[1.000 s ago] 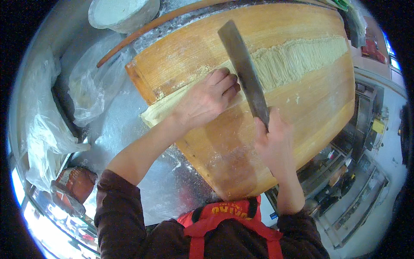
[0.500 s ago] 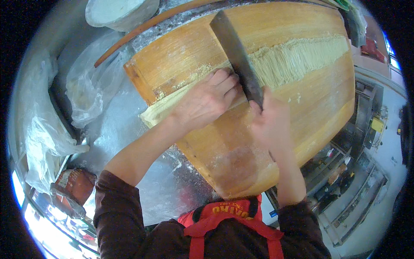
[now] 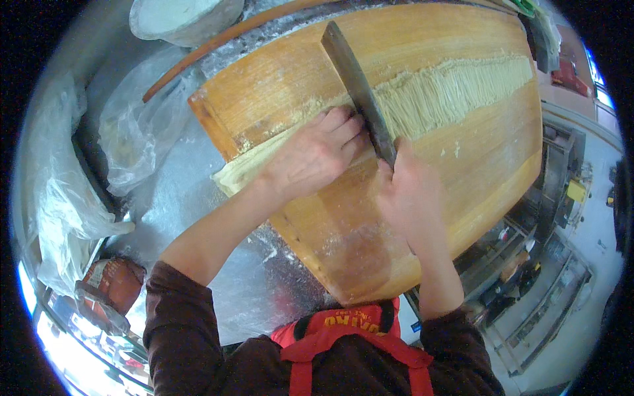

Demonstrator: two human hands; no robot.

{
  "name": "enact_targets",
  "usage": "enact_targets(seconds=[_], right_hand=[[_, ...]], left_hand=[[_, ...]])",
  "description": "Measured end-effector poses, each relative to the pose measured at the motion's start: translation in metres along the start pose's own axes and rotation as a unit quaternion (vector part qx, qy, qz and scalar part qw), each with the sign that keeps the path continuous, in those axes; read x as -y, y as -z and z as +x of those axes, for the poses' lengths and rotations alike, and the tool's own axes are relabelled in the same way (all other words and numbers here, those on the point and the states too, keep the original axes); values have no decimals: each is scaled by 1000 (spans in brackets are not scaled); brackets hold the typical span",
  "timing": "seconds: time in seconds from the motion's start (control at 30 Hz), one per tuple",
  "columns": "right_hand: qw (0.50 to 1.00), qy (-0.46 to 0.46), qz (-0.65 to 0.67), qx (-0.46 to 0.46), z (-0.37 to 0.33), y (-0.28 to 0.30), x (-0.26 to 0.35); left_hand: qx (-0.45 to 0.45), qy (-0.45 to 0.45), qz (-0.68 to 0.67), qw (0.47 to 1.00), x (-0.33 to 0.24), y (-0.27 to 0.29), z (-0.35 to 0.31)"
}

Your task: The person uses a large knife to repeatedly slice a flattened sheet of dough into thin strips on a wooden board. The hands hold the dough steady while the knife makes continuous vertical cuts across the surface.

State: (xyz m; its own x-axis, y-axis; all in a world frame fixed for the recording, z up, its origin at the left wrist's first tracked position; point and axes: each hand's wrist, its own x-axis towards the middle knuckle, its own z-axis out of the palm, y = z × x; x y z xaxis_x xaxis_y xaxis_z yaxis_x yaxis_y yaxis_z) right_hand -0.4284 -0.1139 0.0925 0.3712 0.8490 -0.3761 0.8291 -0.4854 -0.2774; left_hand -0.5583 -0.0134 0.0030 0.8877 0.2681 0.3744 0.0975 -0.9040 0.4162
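A long folded sheet of dough [image 3: 247, 166] lies across the wooden board [image 3: 356, 237]. My left hand [image 3: 317, 148] presses on it with curled fingers, the knuckles against the flat of the blade. In my right hand [image 3: 409, 191] is the handle of a large knife [image 3: 358, 89], its broad blade standing across the dough just right of my left fingers. To the right of the blade, a row of thin cut noodles [image 3: 456, 96] runs toward the board's far right end. Flour and crumbs are scattered along the dough's far edge.
A long wooden rod [image 3: 224, 41] lies beyond the board, near a white bowl [image 3: 188, 20] at the far left. Clear plastic bags [image 3: 142, 125] rest on the floury metal table [image 3: 178, 191]. A brown package [image 3: 115, 284] stands at lower left. Metal racks [image 3: 548, 290] are at the right.
The knife and my right hand have shifted slightly left and toward the far side. My left hand stays in nearly the same place on the dough.
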Motion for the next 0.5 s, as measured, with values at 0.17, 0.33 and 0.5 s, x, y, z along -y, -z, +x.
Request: enact_targets(seconds=[0.17, 0.33, 0.5], right_hand=[[991, 102, 45, -68, 1, -9, -24], [995, 55, 77, -40, -31, 2, -16], [999, 33, -12, 19, -21, 5, -2]], left_hand=[[23, 7, 22, 999, -2, 6, -1], [5, 1, 17, 1000, 0, 1, -3], [-7, 5, 0, 1000, 1, -2, -4]])
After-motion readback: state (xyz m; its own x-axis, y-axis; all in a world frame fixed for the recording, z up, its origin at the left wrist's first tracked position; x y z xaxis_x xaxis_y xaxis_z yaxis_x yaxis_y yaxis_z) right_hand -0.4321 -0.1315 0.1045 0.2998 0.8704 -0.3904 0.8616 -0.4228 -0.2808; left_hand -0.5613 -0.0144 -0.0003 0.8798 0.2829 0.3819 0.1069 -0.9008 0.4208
